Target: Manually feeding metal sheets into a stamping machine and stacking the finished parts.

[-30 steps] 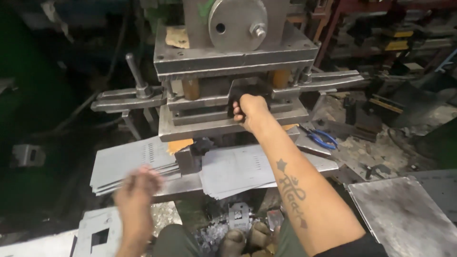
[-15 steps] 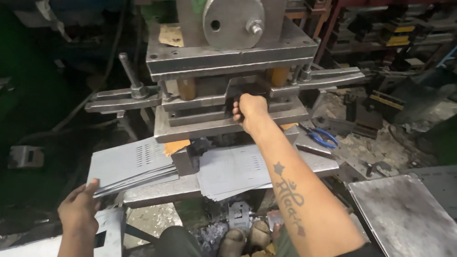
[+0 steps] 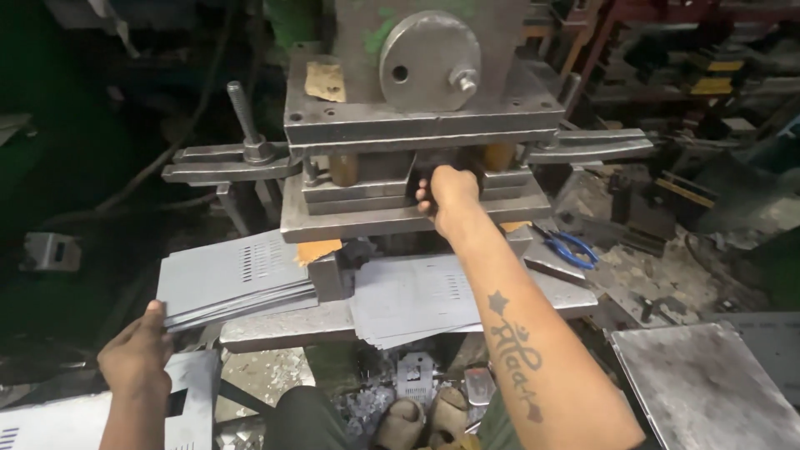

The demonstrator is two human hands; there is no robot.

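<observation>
My right hand [image 3: 448,193] reaches into the gap of a heavy steel press [image 3: 417,125] and is closed on a dark metal piece [image 3: 423,169] lying between the upper and lower die plates. At the lower left, my left hand [image 3: 137,358] grips the near left corner of a stack of grey perforated metal sheets [image 3: 233,279] that rests on the press table. A second stack of similar sheets [image 3: 417,296] lies under my right forearm.
Blue-handled pliers [image 3: 575,246] lie to the right of the die. A long clamp arm with an upright bolt [image 3: 246,117] sticks out on the left. A flat steel sheet [image 3: 700,383] sits at the lower right, cut-out sheets [image 3: 50,417] at the lower left. My feet [image 3: 425,417] rest below among scrap.
My left hand dropped from above the left sheet stack, swung out to the left and now holds the stack's corner. My right hand has stayed in the die gap.
</observation>
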